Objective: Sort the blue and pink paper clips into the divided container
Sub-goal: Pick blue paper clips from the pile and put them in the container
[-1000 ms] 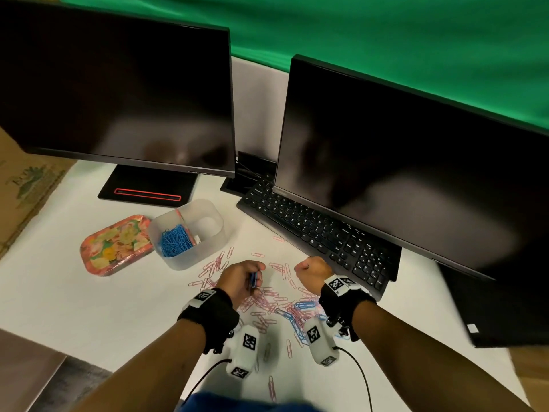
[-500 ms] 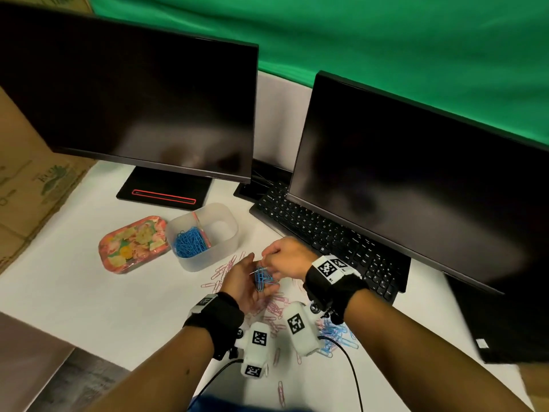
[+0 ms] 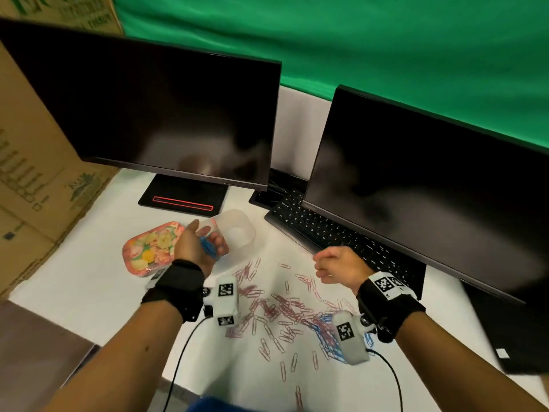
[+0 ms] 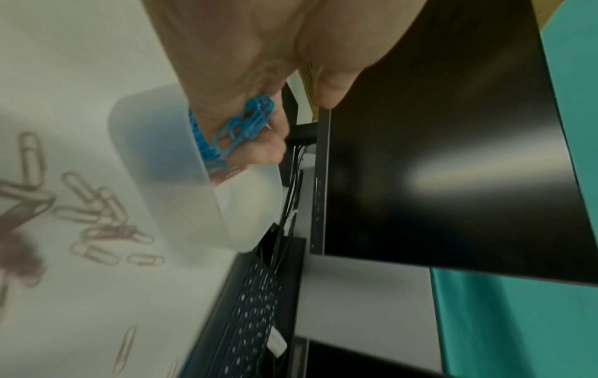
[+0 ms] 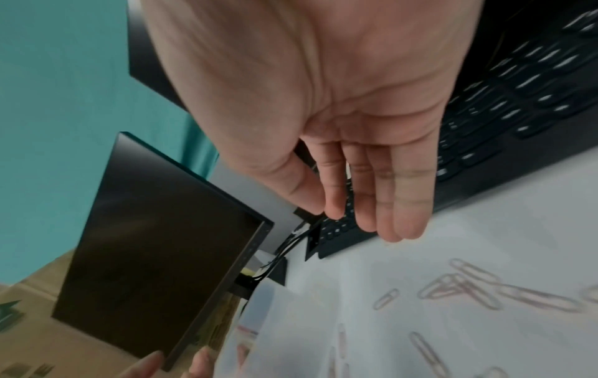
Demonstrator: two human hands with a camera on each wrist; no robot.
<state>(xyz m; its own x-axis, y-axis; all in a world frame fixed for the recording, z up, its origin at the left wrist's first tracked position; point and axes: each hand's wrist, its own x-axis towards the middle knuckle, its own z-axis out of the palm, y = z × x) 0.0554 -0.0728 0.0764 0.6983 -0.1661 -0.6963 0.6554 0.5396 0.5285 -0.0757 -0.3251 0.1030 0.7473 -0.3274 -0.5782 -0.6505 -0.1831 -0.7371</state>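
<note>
My left hand (image 3: 203, 240) hovers over the left compartment of the translucent divided container (image 3: 242, 233), palm up and tilted. Its curled fingers cradle a bunch of blue paper clips (image 3: 207, 248). The left wrist view shows this bunch (image 4: 247, 125) against the fingers, just above the container's rim (image 4: 207, 179), with more blue clips inside. My right hand (image 3: 332, 263) floats above the table near the keyboard, fingers (image 5: 381, 204) straight and holding nothing. Pink paper clips (image 3: 282, 307) lie scattered on the white table, and a blue cluster (image 3: 325, 333) lies by my right wrist.
Two dark monitors (image 3: 166, 114) (image 3: 430, 197) stand behind, with a black keyboard (image 3: 320, 230) under the right one. A floral tin (image 3: 151, 248) sits left of the container. Cardboard boxes (image 3: 35, 173) line the left side. Cables run behind the container.
My left hand carried the blue clips from above the pile leftward and forward to over the container. My right hand left the left palm and drew back to the right, holding nothing.
</note>
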